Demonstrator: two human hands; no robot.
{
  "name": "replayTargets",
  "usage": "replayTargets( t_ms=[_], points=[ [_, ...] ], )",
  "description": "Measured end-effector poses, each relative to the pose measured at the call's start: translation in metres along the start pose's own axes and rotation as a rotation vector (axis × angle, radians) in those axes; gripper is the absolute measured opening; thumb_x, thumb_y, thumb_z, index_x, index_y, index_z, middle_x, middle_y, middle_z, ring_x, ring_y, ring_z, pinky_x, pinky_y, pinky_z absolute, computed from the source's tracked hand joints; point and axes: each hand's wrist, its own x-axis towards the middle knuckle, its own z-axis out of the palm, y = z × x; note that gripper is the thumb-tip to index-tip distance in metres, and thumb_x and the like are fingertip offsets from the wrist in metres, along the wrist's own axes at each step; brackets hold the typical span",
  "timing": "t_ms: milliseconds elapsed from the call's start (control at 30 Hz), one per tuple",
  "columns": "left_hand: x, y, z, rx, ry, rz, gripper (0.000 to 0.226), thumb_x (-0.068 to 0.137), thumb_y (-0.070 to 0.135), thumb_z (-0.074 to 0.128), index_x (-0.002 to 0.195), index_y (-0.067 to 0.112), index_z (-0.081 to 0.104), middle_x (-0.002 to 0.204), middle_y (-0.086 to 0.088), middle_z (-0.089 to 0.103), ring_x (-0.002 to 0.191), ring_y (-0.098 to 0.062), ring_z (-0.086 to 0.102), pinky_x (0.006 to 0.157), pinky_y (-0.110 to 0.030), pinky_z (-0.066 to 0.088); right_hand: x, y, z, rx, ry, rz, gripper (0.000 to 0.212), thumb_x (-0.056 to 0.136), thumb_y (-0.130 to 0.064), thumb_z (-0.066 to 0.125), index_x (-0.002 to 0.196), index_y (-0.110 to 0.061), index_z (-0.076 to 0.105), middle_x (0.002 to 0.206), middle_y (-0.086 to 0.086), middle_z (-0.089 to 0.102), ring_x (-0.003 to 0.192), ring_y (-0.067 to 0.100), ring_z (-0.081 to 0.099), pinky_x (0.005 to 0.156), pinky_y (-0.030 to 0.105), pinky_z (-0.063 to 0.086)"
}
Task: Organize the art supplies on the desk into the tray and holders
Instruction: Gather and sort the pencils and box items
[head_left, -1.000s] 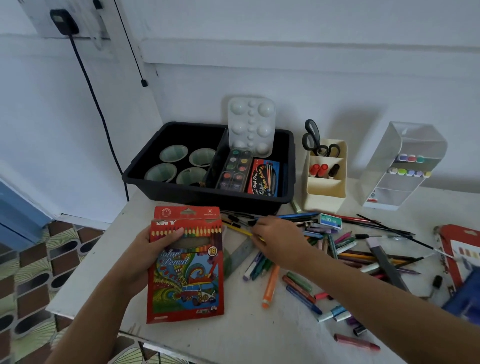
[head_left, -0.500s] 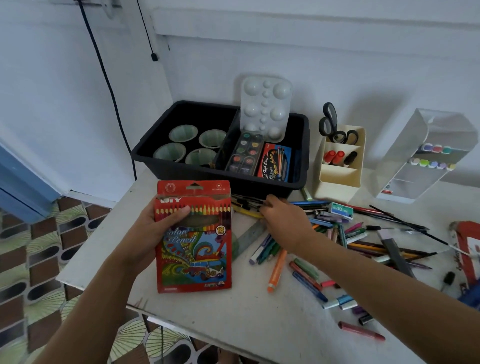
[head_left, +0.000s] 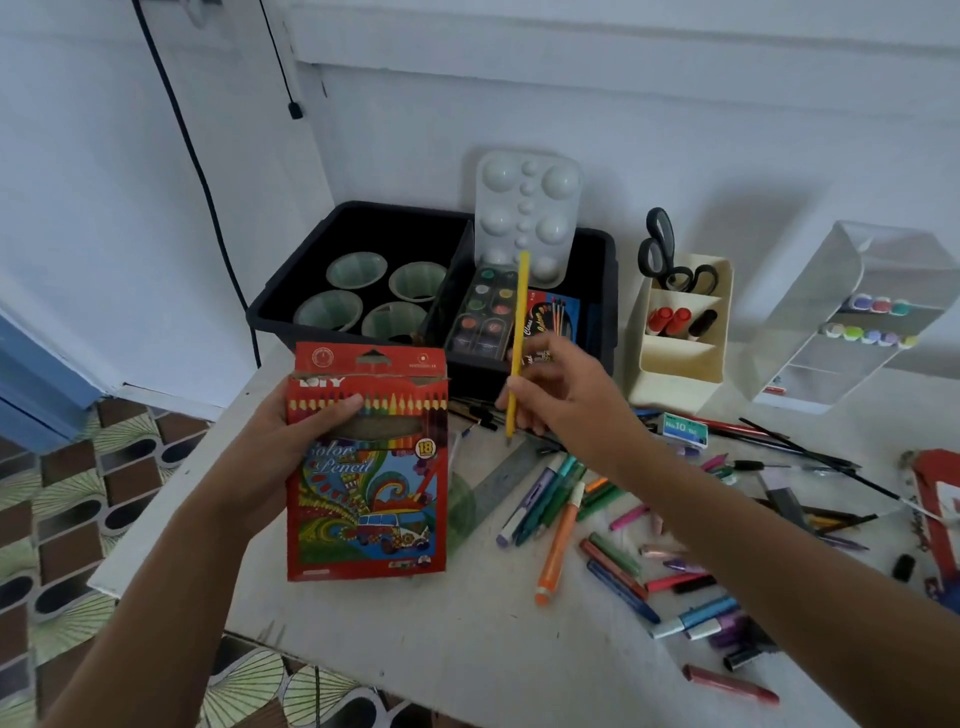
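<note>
The yellow pencil (head_left: 519, 332) stands almost upright above the bench (head_left: 441, 634), tip down, pinched by the fingers of the right hand (head_left: 563, 395), just in front of the black tray (head_left: 283, 312). The left hand (head_left: 288, 441) grips the red colour pencil box (head_left: 369, 499) (its top flap stands up), thumb across the front. In the tray are 4 pale cups (head_left: 358, 270), a paint set (head_left: 485, 312) and a white palette (head_left: 527, 208). A cream holder (head_left: 680, 364) with scissors (head_left: 662, 254) stands beside the tray, and many pens (head_left: 558, 535) lie loose on the bench.
</note>
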Motion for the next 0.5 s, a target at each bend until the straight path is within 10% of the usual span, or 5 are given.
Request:
replayTargets(
  t_ms=[333, 500],
  points=[
    [0.008, 0.005, 0.004, 0.079, -0.123, -0.03, 0.04, 0.09, 0.023, 0.07, 0.128, 0.02, 0.055, 0.114, -0.012, 0.074, 0.101, -0.035, 0.074, 0.094, -0.054, 0.055, 0.065, -0.039, 0.028, 0.227, 0.045, 0.012, 0.01, 0.105, -0.008, 0.044, 0.102, -0.012, 0.037, 0.081, 0.021, 0.071, 0.067, 0.037, 0.069, 0.063, 0.042, 0.055],
    [0.015, 0.013, -0.002, 0.075, -0.136, 0.007, 0.04, 0.089, 0.022, 0.068, 0.127, 0.019, 0.056, 0.113, -0.011, 0.075, 0.1, -0.033, 0.074, 0.085, -0.046, 0.061, 0.07, -0.035, 0.034, 0.06, -0.016, 0.029, 0.014, 0.103, -0.015, 0.054, 0.102, -0.002, 0.052, 0.09, 0.021, 0.073, 0.072, 0.02, 0.071, 0.061, 0.021, 0.052]
  ],
)
